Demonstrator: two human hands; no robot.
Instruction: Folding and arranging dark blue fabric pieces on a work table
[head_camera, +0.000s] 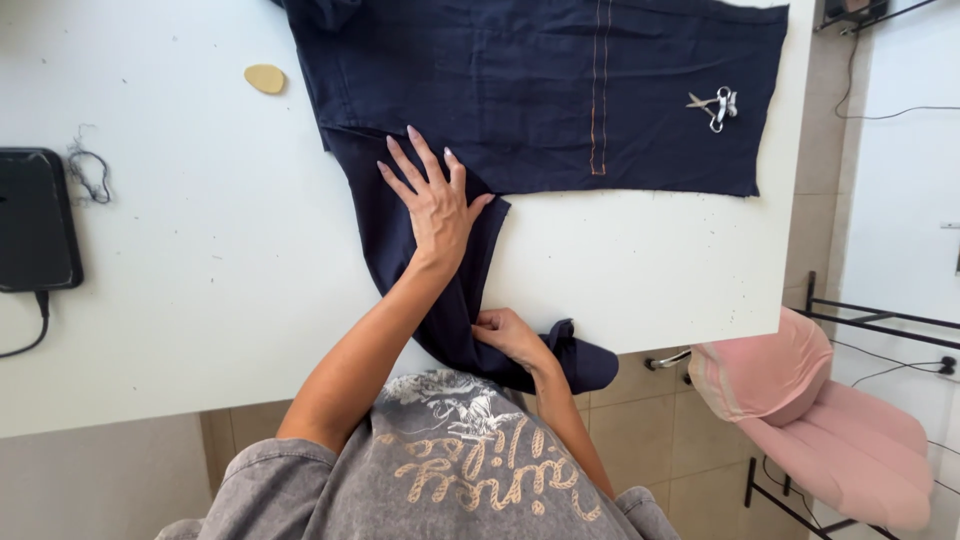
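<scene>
A dark navy garment (540, 90) lies spread across the white table (200, 300), with an orange stitched seam running down it. One narrower part of it hangs over the table's near edge. My left hand (432, 195) presses flat on that narrower part, fingers spread. My right hand (508, 335) pinches the fabric's edge close to the table's front edge, near my body. Small silver scissors (716, 105) rest on the garment at the far right.
A yellow oval chalk piece (265, 78) lies on the table left of the garment. A black device (35, 220) with a cable sits at the left edge, loose thread (88, 170) beside it. A pink cushioned chair (820, 420) stands at the lower right.
</scene>
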